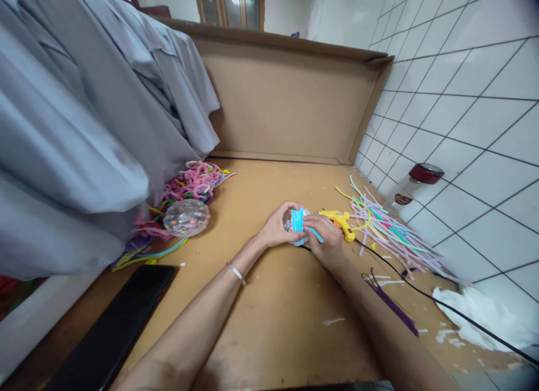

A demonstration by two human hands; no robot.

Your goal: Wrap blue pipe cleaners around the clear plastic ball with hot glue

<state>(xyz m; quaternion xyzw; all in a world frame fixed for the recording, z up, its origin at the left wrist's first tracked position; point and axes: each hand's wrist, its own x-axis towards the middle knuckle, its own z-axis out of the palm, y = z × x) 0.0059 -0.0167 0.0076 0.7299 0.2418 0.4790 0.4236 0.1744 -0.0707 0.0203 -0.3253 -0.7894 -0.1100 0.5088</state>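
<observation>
Bare forearms (206, 318) foremost: left hand (274, 228) grasping clear rounded object (287, 220), right hand (326, 240) pinching blue strip (297, 220) laid across it.

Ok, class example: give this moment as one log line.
left hand: holding clear ball | right hand: touching blue pipe cleaner | yellow glue gun: beside right hand

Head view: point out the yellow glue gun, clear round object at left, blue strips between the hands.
Yellow glue gun (340, 218): head view, body.
Clear round object (186, 217): head view, middle.
Blue strips (297, 219): head view, stacked bands.
</observation>
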